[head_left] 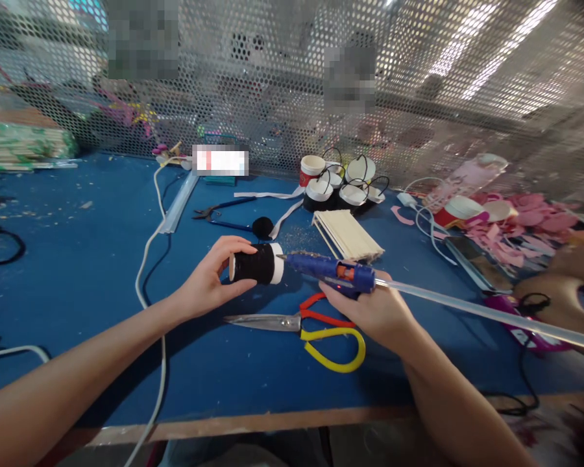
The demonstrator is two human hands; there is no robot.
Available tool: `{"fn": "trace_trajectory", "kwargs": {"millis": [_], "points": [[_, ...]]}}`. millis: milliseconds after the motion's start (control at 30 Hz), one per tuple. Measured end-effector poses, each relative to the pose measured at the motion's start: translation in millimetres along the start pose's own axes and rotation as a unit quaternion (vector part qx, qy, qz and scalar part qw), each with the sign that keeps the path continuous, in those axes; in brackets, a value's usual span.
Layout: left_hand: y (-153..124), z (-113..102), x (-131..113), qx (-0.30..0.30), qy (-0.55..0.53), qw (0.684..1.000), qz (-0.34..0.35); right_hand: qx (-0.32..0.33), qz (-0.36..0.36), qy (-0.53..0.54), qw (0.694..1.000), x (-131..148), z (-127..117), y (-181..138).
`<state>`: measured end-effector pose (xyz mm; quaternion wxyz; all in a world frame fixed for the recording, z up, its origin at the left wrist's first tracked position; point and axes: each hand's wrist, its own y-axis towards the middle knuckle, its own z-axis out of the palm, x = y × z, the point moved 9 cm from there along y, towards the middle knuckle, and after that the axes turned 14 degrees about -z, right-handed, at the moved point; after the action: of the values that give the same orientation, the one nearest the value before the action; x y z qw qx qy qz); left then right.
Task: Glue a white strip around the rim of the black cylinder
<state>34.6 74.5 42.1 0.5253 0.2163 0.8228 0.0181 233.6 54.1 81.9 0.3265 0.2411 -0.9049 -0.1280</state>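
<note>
Black-wrapped cup (257, 264), on its side over the desk (214, 389) w/ L hand (219, 275) gripping its wrapped wall, is prob. light & crushable, so best held gently there, clear of the glue gun (316, 265) (nozzle (283, 257) likely hot) gripped in R hand (377, 311).

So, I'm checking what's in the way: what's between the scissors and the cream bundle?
In the head view, the blue glue gun in the right hand.
</note>
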Motion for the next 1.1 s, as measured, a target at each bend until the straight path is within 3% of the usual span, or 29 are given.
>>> {"fn": "trace_trajectory", "kwargs": {"millis": [233,533,967,1100], "points": [[3.0,-2.3,6.8,-0.011,-0.047,0.998,-0.039,0.016,-0.02,-0.017,1.0,3.5,2.2,-3.9],[4.4,-2.6,28.7,-0.01,-0.158,0.973,-0.169,0.022,-0.04,0.012,0.999,-0.2,10.1,-9.9],[6.6,-4.5,35.1,-0.033,-0.244,0.946,-0.212,0.043,-0.031,0.008,0.999,0.7,14.4,-12.9],[5.9,-1.6,34.3,-0.019,-0.237,0.948,-0.213,0.013,-0.041,0.014,0.999,0.8,9.2,-12.4]]}}
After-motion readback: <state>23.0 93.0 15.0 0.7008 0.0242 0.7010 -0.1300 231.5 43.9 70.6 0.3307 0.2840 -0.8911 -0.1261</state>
